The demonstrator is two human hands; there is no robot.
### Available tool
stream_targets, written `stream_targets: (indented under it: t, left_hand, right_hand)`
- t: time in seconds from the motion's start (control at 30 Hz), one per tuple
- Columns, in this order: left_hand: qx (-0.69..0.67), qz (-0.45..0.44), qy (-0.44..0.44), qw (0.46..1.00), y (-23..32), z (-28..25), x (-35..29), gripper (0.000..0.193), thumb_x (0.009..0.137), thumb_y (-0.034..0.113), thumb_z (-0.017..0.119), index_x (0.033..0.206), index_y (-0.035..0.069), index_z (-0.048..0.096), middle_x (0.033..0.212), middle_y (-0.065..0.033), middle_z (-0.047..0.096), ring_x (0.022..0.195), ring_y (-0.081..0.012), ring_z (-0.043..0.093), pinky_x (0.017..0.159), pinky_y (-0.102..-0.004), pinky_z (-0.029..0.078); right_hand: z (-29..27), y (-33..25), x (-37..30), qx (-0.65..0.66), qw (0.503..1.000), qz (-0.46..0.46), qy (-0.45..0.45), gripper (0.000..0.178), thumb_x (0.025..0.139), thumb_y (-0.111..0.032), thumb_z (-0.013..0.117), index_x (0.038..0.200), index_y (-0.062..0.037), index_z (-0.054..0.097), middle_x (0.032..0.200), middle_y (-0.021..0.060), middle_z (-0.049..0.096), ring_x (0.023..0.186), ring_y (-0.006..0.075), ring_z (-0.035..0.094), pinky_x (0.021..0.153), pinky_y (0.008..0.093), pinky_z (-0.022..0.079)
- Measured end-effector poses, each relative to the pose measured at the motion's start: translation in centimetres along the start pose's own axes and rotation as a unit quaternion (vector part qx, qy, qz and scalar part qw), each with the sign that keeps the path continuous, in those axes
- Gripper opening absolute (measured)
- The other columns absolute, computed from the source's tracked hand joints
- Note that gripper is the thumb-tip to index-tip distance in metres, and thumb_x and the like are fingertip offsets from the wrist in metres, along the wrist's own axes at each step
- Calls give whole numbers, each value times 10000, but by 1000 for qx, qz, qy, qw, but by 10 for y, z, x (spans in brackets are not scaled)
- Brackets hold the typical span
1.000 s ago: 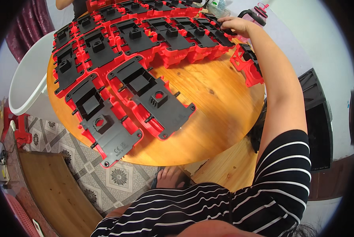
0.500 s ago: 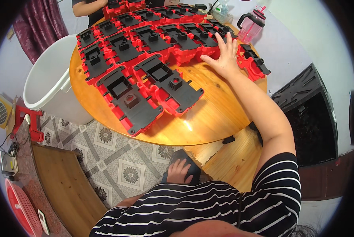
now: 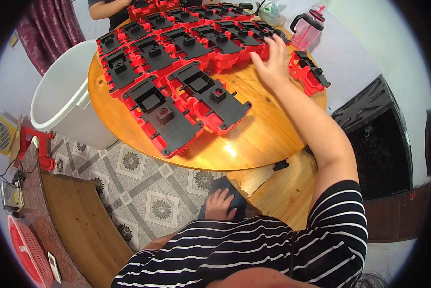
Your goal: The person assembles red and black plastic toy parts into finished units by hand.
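Observation:
Rows of red plastic housings with black tops (image 3: 163,115) cover much of the round wooden table (image 3: 254,144). My right hand (image 3: 274,67) reaches across to the right end of the rows. Its thumb and fingers are apart, fingertips by the black top of the end housing (image 3: 266,33); whether they touch it I cannot tell. A separate red-and-black housing (image 3: 310,73) stands at the table's right edge, beside my right wrist. My left hand (image 3: 220,204) lies on my knee, fingers spread, holding nothing.
A pink bottle (image 3: 307,29) with a dark handle stands at the far right. Left of the table is a large white bin (image 3: 61,86). Across the table another person's arm (image 3: 110,9) is near more housings. A wooden bench (image 3: 81,211) stands at the lower left.
My right hand has shifted slightly, its fingers drawing closer together. The whole view has tilted a little, so the table and housings sit slightly to the right.

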State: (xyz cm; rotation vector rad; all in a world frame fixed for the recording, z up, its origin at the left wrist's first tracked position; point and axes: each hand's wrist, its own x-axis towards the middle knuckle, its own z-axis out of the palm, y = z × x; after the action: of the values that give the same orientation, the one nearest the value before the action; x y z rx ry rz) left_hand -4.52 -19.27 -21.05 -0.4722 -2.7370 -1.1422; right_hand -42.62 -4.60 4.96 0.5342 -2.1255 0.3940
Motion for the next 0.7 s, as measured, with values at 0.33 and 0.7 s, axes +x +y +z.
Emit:
stream_targets:
  t: [0.33, 0.7]
  left_hand:
    - [-12, 24, -7, 1000, 7, 1, 4, 530, 747, 247, 740, 1232, 80, 605, 1368, -166, 519, 1277, -389, 451, 1060, -515, 339]
    - [17, 18, 18, 1000, 5, 11, 2, 529, 722, 266, 744, 1207, 90, 627, 1344, -156, 542, 1275, -384, 461, 1056, -524, 331]
  right_hand:
    - [-10, -54, 5, 93, 941, -205, -252, 249, 876, -266, 650, 1012, -58, 638, 985, 118, 660, 980, 328, 602, 826, 424, 501]
    - [-155, 71, -36, -255, 963, -15, 86, 647, 731, -377, 823, 1277, -113, 599, 1299, 181, 561, 1241, 344, 507, 1022, 411, 431]
